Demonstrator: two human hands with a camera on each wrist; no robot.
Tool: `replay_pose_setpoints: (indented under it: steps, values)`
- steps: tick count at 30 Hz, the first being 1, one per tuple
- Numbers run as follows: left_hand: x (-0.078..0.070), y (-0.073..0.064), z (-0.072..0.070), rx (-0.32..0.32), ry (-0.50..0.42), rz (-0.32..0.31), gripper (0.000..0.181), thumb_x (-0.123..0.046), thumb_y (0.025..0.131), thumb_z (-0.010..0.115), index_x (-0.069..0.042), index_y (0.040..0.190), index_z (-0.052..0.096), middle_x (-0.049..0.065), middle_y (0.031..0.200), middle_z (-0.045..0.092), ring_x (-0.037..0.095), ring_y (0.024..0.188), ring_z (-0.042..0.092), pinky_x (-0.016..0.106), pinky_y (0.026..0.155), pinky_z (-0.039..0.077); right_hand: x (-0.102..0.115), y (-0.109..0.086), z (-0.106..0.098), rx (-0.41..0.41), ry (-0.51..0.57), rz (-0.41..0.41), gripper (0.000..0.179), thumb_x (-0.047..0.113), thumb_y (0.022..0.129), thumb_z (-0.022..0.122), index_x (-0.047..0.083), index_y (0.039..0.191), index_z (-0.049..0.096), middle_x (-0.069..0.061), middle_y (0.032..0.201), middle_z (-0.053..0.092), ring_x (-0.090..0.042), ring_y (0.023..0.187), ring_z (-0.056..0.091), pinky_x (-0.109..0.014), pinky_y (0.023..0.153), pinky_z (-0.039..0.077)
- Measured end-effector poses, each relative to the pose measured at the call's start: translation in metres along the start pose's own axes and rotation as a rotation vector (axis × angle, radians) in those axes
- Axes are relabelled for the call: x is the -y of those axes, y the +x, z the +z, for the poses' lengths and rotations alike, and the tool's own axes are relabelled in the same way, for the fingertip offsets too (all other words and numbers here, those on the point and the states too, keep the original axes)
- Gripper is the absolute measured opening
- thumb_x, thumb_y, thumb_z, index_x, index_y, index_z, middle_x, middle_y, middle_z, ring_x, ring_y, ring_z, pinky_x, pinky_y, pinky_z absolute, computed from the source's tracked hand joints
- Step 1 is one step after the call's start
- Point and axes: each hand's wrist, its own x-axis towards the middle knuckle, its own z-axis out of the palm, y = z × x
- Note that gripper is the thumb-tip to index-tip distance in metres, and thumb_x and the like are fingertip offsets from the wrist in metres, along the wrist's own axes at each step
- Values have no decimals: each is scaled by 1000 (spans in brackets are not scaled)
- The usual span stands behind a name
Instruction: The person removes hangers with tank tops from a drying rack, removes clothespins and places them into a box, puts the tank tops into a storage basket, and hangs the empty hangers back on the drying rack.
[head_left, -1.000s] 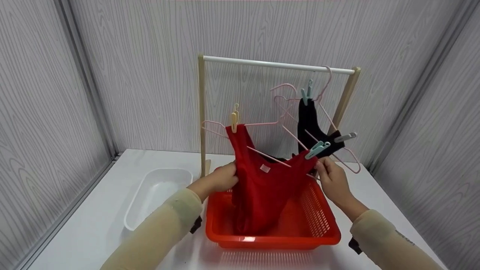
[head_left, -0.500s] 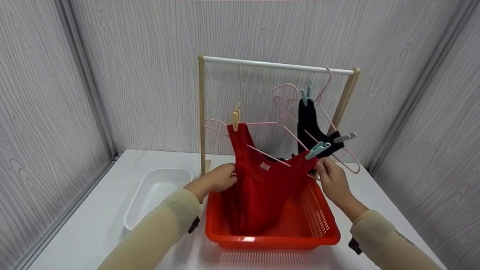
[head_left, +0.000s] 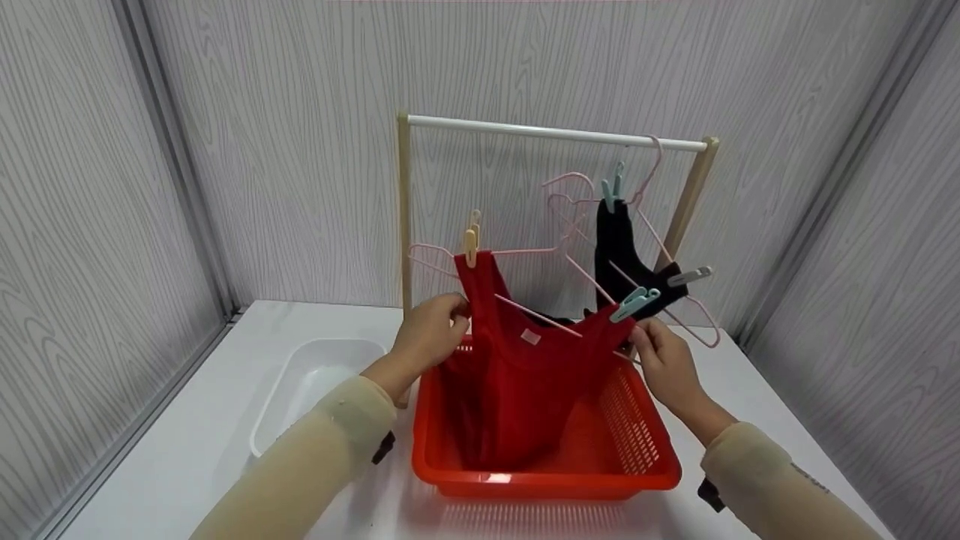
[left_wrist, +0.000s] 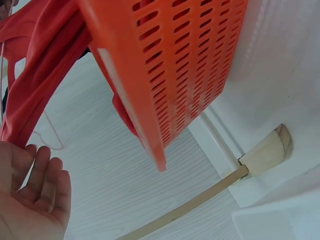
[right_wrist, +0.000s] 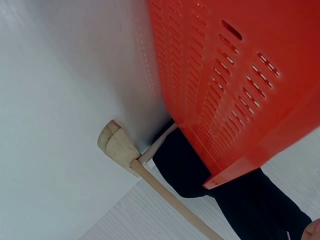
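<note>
A red tank top (head_left: 525, 390) hangs on a pink wire hanger (head_left: 525, 251), its lower part down in the red plastic basket (head_left: 555, 481). A yellow clothespin (head_left: 470, 249) grips one strap, a teal clothespin (head_left: 634, 304) the other. My left hand (head_left: 430, 337) pinches the edge of the left strap below the yellow clothespin; in the left wrist view its other fingers (left_wrist: 37, 185) curl loosely beside the fabric. With thumb and fingers, my right hand (head_left: 666, 364) holds the right strap just under the teal clothespin. The hanger's hook stands below the rod, apart from it.
Behind, a rack with a white rod (head_left: 525, 130) and wooden posts (head_left: 405, 225) stands on the white table. A black garment (head_left: 616, 247), clipped to another pink hanger (head_left: 654, 217), hangs at its right end. A white tray (head_left: 274, 397) lies to the left.
My left hand has moved up along the left strap, from beside the top's body to nearer the yellow clothespin. My right hand stays at the right strap.
</note>
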Motion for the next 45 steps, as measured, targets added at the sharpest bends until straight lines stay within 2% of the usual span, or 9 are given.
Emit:
replay_pose_setpoints:
  steps: [4,10,18,22,25,29,33,39,45]
  values:
    - [-1,2,-4,-68,-20,30,17,-15,95,57,-13,108,69,0,101,69,16,90,62,37,87,54,1,1,-1,-2,0,1,15,3,102,53,1,89,61,-3,75,64,-8,66,55,-18,57,39]
    - [0,4,-6,-171,-28,115,16,-14,97,59,-12,110,67,0,99,67,15,91,62,33,83,55,0,-1,0,-6,5,-1,13,0,100,55,2,89,62,-7,75,64,-5,65,51,-20,56,37]
    - [-9,11,-15,-360,6,213,21,-18,97,59,-12,117,63,3,113,65,16,106,60,33,96,52,1,-2,-1,11,-1,5,16,1,102,53,0,88,61,-9,74,63,-5,63,49,-19,54,35]
    - [-13,16,-21,-416,21,269,30,-19,97,57,-8,125,60,7,120,62,21,114,56,36,102,47,2,-2,1,0,5,14,15,-3,100,53,-4,87,61,-12,73,63,-4,63,48,-18,54,34]
    - [-14,19,-24,-414,34,285,38,-22,98,55,-6,132,56,9,130,60,23,124,53,38,108,41,2,-2,2,-4,10,21,15,-6,99,52,-7,87,60,-14,71,61,-5,61,47,-19,53,34]
    - [-14,20,-27,-365,55,264,48,-28,100,50,-8,144,48,9,144,52,24,136,45,40,115,33,1,-3,1,22,30,15,16,-2,100,53,-7,87,60,-15,71,61,-9,59,49,-20,53,35]
    - [-11,21,-30,-309,90,239,56,-34,102,46,-8,151,40,10,153,45,25,143,38,43,118,27,-2,-4,1,31,30,7,16,-1,101,53,-5,88,60,-15,73,62,-7,62,50,-19,54,37]
    - [-8,22,-32,-237,101,223,60,-38,104,42,-6,154,35,12,158,37,27,147,31,46,120,22,-2,-6,5,7,4,7,14,-8,98,52,-4,87,59,-16,73,59,-5,61,45,-20,53,34]
    - [-5,22,-33,-182,98,214,63,-42,105,40,-2,154,33,15,157,38,30,147,31,48,121,19,-4,-6,3,29,-4,7,14,-1,100,54,2,88,61,-5,74,59,-6,63,46,-21,55,37]
